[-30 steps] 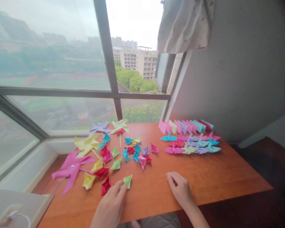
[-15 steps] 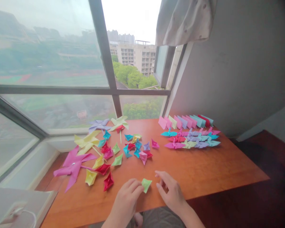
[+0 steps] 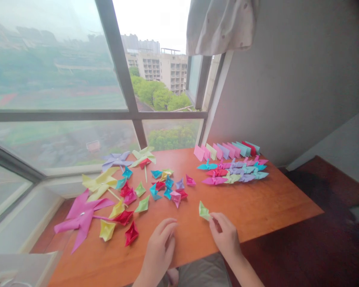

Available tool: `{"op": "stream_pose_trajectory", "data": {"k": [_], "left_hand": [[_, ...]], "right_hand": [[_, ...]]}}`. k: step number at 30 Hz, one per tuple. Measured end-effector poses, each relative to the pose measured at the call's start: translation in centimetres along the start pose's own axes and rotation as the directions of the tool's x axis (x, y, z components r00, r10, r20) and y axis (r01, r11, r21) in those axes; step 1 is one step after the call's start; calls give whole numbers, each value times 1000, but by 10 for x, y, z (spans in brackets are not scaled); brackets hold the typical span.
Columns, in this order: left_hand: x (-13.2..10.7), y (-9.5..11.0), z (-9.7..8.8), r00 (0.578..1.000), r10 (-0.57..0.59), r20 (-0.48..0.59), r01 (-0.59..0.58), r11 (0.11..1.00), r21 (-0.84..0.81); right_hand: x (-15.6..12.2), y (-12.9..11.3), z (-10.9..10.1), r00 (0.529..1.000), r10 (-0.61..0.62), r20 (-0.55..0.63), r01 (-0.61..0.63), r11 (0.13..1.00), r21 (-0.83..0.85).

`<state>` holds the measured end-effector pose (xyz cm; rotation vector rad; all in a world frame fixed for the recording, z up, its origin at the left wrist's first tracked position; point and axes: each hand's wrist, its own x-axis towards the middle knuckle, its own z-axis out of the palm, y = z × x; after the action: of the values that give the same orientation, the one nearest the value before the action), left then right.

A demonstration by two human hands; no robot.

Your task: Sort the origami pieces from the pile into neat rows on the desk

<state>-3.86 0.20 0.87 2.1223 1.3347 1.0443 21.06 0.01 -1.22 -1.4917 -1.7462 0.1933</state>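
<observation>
My right hand [image 3: 225, 238] pinches a small light-green folded paper piece [image 3: 204, 211] between thumb and fingers, just above the wooden table [image 3: 257, 211]. My left hand [image 3: 160, 250] rests near the table's front edge with its fingers loosely curled and nothing in them. Left of my hands lies a scatter of small folded paper pieces [image 3: 155, 189] in red, green, blue, yellow and pink. A red one [image 3: 131, 234] lies nearest my left hand.
Large paper pinwheels lie at the left: pink [image 3: 82, 217], yellow [image 3: 100, 183], purple [image 3: 116, 160]. Rows of folded paper shapes [image 3: 233, 172] and folded sheets [image 3: 227, 150] sit at the back right. A window [image 3: 62, 79] runs behind; a grey wall [image 3: 302, 79] stands to the right.
The green piece passed from my left hand to my right, which carried it rightward. My left hand let go and stayed near the table's edge. The view shifted slightly.
</observation>
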Motion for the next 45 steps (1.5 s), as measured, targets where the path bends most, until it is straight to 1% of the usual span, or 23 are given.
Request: {"op": "stream_pose_trajectory", "data": {"k": [2,5,7,9,12,18,24,29,34,37,39,41,43,45], "left_hand": [[1,-2,0,999,-43,2,43,998,-40],[4,0,-1,998,-57,21,58,996,-62],[6,4,-2,998,-57,39,59,997,-58],[7,7,-3,997,-61,45,64,996,-55],[7,7,-3,997,-68,37,70,996,-57],[5,5,-1,993,-120,13,120,992,-49],[5,3,0,993,-119,18,119,991,-57],[4,2,0,992,-124,31,126,990,-68],[5,6,-1,992,-128,17,129,989,-68],[3,8,-2,993,-118,0,118,992,-49],[0,8,-5,995,-100,-29,100,995,5],[-6,4,-12,995,-68,-75,77,991,111],[-13,-2,-23,989,-37,-142,71,967,243],[-20,-8,-39,975,-30,-220,109,928,355]], "right_hand": [[9,23,-6,993,59,-98,-68,993,-93],[22,52,-15,985,77,-155,-110,971,-212],[28,64,-18,982,85,-166,-127,956,-266],[31,68,-19,982,91,-164,-136,948,-289],[33,68,-17,982,104,-158,-146,947,-287],[31,66,-17,979,121,-165,-161,954,-254],[31,68,-16,979,120,-165,-157,958,-239],[31,68,-16,980,114,-166,-146,970,-195],[31,67,-17,983,108,-150,-134,975,-178],[30,66,-19,979,111,-172,-138,978,-158],[29,65,-22,975,107,-196,-138,979,-152],[26,63,-24,973,90,-214,-124,981,-152],[21,60,-25,976,62,-210,-94,985,-144],[15,55,-23,982,32,-186,-56,990,-129]]}}
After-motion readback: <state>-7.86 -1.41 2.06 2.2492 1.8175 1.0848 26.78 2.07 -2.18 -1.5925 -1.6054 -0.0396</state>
